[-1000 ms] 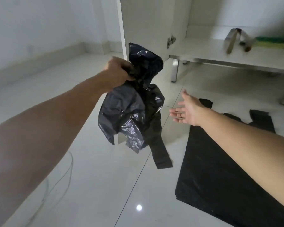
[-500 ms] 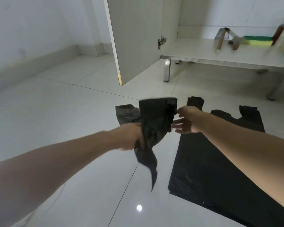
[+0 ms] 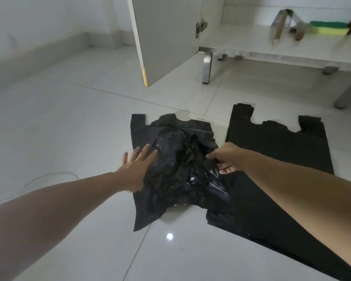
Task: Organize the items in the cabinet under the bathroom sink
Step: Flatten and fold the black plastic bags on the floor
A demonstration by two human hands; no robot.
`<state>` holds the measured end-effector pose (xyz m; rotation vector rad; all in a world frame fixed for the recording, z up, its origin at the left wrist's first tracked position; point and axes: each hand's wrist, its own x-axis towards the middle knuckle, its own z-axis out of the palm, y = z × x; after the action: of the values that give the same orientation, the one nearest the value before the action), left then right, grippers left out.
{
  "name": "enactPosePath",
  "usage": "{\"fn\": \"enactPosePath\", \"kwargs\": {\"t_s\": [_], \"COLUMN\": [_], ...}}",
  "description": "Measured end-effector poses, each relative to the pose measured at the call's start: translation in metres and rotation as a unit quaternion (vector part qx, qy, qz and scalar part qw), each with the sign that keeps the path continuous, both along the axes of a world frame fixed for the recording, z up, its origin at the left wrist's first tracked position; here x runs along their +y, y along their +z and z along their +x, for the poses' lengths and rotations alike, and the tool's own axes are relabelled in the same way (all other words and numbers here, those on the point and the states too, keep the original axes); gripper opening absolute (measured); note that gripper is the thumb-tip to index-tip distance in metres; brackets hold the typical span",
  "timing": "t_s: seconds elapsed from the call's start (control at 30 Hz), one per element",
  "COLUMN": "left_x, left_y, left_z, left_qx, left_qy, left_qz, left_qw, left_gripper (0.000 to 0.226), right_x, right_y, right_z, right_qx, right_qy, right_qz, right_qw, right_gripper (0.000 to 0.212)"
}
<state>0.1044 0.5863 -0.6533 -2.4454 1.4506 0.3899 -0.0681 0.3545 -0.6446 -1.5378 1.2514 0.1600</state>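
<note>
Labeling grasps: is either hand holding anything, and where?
Right hand pinches the crumpled black bag at its right edge; left hand only presses flat on its left side.

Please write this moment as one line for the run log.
left hand: flat on crumpled black bag | right hand: pinches its right edge | bag: on floor, beside flattened bag
</note>
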Motion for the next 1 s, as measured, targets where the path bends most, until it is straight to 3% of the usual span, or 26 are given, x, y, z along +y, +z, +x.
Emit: {"fn": "enactPosePath", "kwargs": {"t_s": [0.03,0.07,0.13,0.2,0.23,0.3,0.4,0.57,0.67,0.73,0.8,0.87,0.93,1.0], "left_x": [-0.003,-0.007,-0.01,-0.009,-0.008,-0.008,-0.028,-0.098,-0.152,-0.178,-0.196,-0.208,-0.214,-0.217], "left_y": [-0.006,-0.009,-0.017,-0.023,-0.024,-0.026,-0.028,0.015,0.051,0.065,0.067,0.054,0.034,0.014], "left_z": [0.002,0.003,0.009,0.014,0.016,0.018,0.023,0.008,-0.012,-0.031,-0.051,-0.072,-0.09,-0.105], "left_qx": [0.084,0.157,0.259,0.379,0.414,0.455,0.476,0.419,0.464,0.507,0.552,0.572,0.547,0.515], "left_qy": [0.144,0.284,0.493,0.573,0.584,0.599,0.585,0.525,0.46,0.436,0.429,0.42,0.405,0.401], "left_qz": [-0.067,-0.134,-0.206,-0.236,-0.247,-0.231,-0.225,-0.388,-0.492,-0.491,-0.429,-0.357,-0.288,-0.252], "left_qw": [0.984,0.936,0.805,0.688,0.653,0.617,0.616,0.632,0.574,0.559,0.572,0.608,0.674,0.714], "left_gripper": [0.097,0.083,0.049,0.023,0.017,0.013,0.023,0.015,0.024,0.029,0.047,0.059,0.052,0.039], "right_x": [0.001,0.001,0.001,-0.003,-0.004,-0.011,-0.028,-0.078,-0.112,-0.13,-0.143,-0.153,-0.155,-0.147], "right_y": [-0.007,-0.014,-0.026,-0.034,-0.035,-0.034,-0.014,0.034,0.063,0.079,0.083,0.073,0.054,0.032], "right_z": [0.002,0.004,0.009,0.014,0.017,0.023,0.026,0.008,-0.024,-0.052,-0.082,-0.118,-0.151,-0.181], "right_qx": [0.003,0.001,-0.002,-0.003,-0.009,-0.031,-0.062,-0.17,-0.222,-0.238,-0.243,-0.216,-0.188,-0.161], "right_qy": [0.002,0.0,-0.003,-0.012,-0.02,-0.03,0.008,-0.022,-0.061,-0.105,-0.152,-0.195,-0.255,-0.3], "right_qz": [-0.01,-0.018,-0.046,-0.078,-0.093,-0.122,-0.241,-0.398,-0.462,-0.468,-0.468,-0.476,-0.463,-0.41], "right_qw": [1.0,1.0,0.999,0.997,0.995,0.992,0.969,0.901,0.856,0.845,0.836,0.83,0.828,0.847], "right_gripper": [0.02,0.021,0.025,0.025,0.023,0.018,0.012,0.036,0.038,0.037,0.036,0.036,0.034,0.023]}}
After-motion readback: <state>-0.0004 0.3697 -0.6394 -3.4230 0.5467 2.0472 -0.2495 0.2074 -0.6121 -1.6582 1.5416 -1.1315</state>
